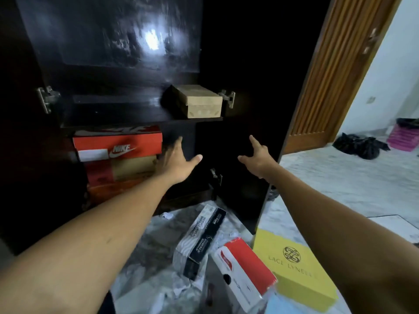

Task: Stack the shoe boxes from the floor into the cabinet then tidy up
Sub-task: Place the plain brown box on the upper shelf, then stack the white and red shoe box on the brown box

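Note:
The dark cabinet stands open in front of me. On its lower left sits a stack of three boxes, topped by a red Nike box. A brown cardboard box rests on the upper shelf. Both arms reach forward into the lower compartment. My left hand is open, fingers spread, just right of the stack and holding nothing. My right hand is open too, near the open cabinet door. On the floor lie a white-and-black box, a red-and-white box and a yellow box.
Crumpled paper scraps litter the marble floor around the boxes. A wooden room door stands right of the cabinet. Black plastic bags and a pink crate sit at the far right.

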Demonstrator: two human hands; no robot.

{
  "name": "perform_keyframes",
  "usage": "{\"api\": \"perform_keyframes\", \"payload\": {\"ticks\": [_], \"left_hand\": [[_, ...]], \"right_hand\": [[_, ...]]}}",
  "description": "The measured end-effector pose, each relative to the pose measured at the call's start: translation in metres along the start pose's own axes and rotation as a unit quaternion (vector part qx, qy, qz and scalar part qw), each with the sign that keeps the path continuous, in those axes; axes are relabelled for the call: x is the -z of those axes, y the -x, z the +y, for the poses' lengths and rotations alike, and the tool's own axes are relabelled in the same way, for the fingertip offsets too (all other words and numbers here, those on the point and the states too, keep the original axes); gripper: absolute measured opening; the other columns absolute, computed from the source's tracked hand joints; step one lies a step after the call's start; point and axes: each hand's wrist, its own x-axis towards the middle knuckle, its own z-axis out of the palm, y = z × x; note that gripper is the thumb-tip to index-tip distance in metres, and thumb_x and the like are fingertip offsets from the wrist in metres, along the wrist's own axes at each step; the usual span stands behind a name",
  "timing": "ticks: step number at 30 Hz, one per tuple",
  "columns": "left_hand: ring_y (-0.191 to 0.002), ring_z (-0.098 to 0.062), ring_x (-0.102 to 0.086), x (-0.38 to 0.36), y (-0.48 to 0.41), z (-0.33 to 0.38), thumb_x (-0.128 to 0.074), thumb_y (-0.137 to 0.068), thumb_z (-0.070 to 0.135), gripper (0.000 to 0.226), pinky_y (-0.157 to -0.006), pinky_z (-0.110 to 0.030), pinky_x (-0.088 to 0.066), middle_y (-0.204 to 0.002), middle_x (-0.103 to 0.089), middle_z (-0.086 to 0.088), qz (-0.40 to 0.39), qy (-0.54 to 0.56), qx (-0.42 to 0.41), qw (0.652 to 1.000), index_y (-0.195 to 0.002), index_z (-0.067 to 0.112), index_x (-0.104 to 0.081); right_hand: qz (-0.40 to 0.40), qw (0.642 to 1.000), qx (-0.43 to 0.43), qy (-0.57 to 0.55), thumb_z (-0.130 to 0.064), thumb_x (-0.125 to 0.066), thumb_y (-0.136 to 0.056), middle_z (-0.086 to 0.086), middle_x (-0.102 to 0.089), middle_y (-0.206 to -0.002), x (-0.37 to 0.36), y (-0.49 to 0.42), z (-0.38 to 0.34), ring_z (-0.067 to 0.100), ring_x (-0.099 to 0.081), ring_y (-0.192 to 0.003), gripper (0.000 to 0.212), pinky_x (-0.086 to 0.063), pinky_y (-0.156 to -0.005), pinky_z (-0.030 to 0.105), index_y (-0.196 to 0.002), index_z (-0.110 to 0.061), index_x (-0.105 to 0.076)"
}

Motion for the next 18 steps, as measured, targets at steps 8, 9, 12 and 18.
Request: {"api": "perform_keyframes", "payload": {"ticks": [8, 9, 12, 18], "left_hand": [[-0.143, -0.030, -0.036, 0.002, 0.109, -0.008, -0.061, -0.087, 0.063, 0.089, -0.112, -0.052, -0.033, -0.160, -0.032, -0.005, -0.061, -0.045, -0.023, 0.997, -0.157, 0.026, -0.019], [-0.142, -0.030, -0.039, -0.002, 0.120, -0.011, -0.060, -0.087, 0.063, 0.087, -0.111, -0.052, -0.034, -0.158, -0.035, -0.004, -0.061, -0.022, -0.014, 0.998, -0.156, 0.026, -0.021], [-0.136, -0.029, -0.046, -0.025, 0.153, -0.029, -0.061, -0.086, 0.064, 0.085, -0.108, -0.051, -0.040, -0.154, -0.043, -0.004, -0.085, 0.051, 0.044, 0.994, -0.153, 0.025, -0.028], [-0.127, -0.027, -0.054, -0.073, 0.204, -0.061, -0.067, -0.086, 0.055, 0.077, -0.106, -0.045, -0.044, -0.146, -0.051, -0.003, -0.181, 0.072, 0.056, 0.979, -0.150, 0.025, -0.035]], "right_hand": [[-0.029, 0.998, 0.005, 0.053, -0.037, -0.059, -0.097, 0.013, -0.024, -0.155, -0.021, 0.159, 0.049, 0.035, -0.041, -0.136, 0.077, -0.036, -0.112, 0.038, -0.158, -0.023, -0.015], [-0.037, 0.998, 0.006, 0.057, -0.038, -0.059, -0.097, 0.013, -0.025, -0.154, -0.026, 0.173, 0.057, 0.034, -0.041, -0.135, 0.077, -0.036, -0.111, 0.037, -0.158, -0.022, -0.016], [-0.065, 0.996, 0.007, 0.068, -0.048, -0.057, -0.096, 0.010, -0.026, -0.155, -0.045, 0.211, 0.080, 0.031, -0.039, -0.139, 0.077, -0.034, -0.112, 0.037, -0.158, -0.025, -0.017], [-0.086, 0.983, 0.055, 0.150, -0.080, -0.048, -0.080, 0.000, -0.024, -0.156, -0.070, 0.262, 0.122, 0.025, -0.027, -0.141, 0.090, -0.036, -0.112, 0.053, -0.154, -0.043, -0.012]]}}
